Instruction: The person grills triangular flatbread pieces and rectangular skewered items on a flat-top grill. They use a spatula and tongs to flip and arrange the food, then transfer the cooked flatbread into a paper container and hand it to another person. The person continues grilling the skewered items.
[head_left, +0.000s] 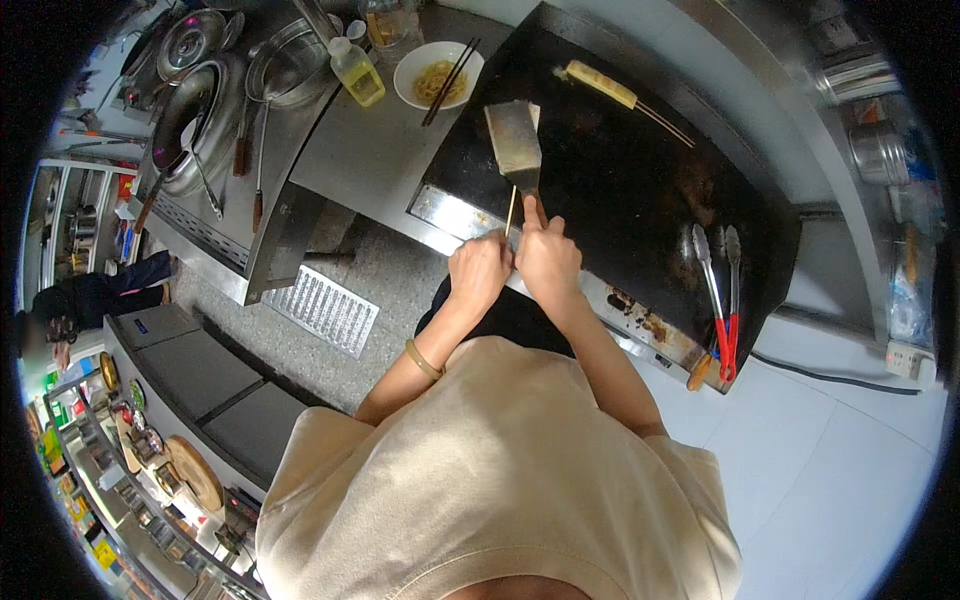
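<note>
My right hand (551, 259) grips the wooden handle of a wide metal spatula (514, 139), with a finger laid along the handle. The spatula's blade lies low over the black griddle (622, 187). Beside it, my left hand (478, 271) holds a thin wooden skewer (511, 210), whose far end runs under the blade. A pale edge of something shows past the blade's right side; the rest is hidden. Farther back on the griddle lies a browned, pale yellow skewered food piece (600, 84) with two sticks pointing right.
Red-handled metal tongs (716, 300) rest at the griddle's right, near a wooden handle (699, 373). A white bowl of noodles (439, 75) with chopsticks and an oil bottle (358, 73) stand on the steel counter. A wok (196, 124) is farther left. Another person (90, 300) is at far left.
</note>
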